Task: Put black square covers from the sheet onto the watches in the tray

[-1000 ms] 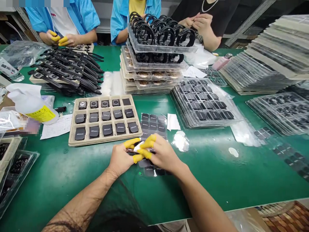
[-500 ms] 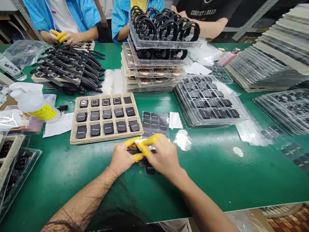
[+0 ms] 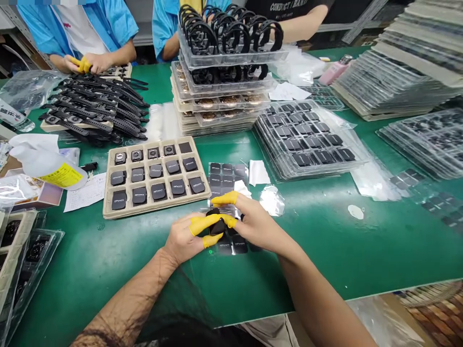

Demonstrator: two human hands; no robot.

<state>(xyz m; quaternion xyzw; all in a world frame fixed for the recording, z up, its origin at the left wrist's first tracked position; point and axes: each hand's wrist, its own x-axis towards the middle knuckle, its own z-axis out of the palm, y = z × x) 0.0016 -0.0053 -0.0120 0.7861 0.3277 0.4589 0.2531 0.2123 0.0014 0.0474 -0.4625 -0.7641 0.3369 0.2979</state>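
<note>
My left hand, with yellow finger cots, grips a small black watch body between thumb and forefinger. The yellow-tipped fingers of my right hand are apart, its thumb close against the watch and its forefinger stretched beyond it. Just past that forefinger lies a white cloth. Under my hands is a sheet of black square stickers, partly hidden. Another sticker sheet lies behind. To the left, a beige tray holds several watch bodies, many topped with black squares.
Clear trays of black pieces stand at back right, near a tall tray stack. Stacked trays of watches rise behind. Strapped watches and a white bottle are at left. Co-workers sit opposite; one person's yellow-tipped hands work there.
My right hand has let go of the white cloth, which now lies beyond its fingers, and its forefinger has spread outward. The left hand keeps the watch body. The view has shifted slightly.
</note>
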